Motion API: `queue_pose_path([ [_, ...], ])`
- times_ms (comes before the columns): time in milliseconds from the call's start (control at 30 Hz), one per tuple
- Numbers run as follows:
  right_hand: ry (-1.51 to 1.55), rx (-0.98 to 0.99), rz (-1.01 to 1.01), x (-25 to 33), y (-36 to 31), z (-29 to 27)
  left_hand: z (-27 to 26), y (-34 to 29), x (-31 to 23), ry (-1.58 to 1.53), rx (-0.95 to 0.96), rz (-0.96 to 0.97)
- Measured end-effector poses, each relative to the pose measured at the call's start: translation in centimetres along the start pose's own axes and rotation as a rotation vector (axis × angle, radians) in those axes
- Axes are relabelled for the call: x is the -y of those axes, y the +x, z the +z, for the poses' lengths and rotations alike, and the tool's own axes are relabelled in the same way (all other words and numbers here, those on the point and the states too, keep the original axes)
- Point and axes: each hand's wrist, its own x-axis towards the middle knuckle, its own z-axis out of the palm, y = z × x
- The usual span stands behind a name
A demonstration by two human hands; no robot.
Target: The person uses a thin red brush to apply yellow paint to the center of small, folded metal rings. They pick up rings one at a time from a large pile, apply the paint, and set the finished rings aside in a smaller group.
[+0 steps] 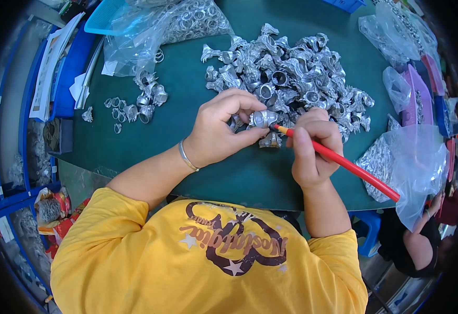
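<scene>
Between the thumb and fingers of my left hand (pixel 219 121) is a silver-coloured metal ring (pixel 262 119), held just in front of a large heap of similar rings (pixel 291 73). My right hand (pixel 315 146) grips a red pencil (pixel 352 168) near its sharpened end. The dark pencil tip meets or nearly touches the ring's right side; I cannot tell which. Another ring (pixel 271 140) lies on the green table right below the held one.
Loose rings (pixel 147 97) lie at the left, below a clear bag of thin rings (pixel 192 23). A light-blue basket (pixel 102 20) and a blue rack with papers (pixel 64 86) stand far left. Plastic bags (pixel 415 157) and a pink bin (pixel 412 97) line the right, where another person's arm (pixel 420 240) shows.
</scene>
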Motion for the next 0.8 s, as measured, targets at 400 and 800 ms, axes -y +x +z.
queue_pose_path([
  [400, -0.057, 0.046, 0.027, 0.3, 0.4, 0.2, 0.3, -0.1, 0.2, -0.013, 0.031, -0.046],
  [800, -0.053, -0.105, 0.089, 0.2, 0.2, 0.1, -0.8, 0.2, 0.0, -1.028, -0.051, -0.656],
])
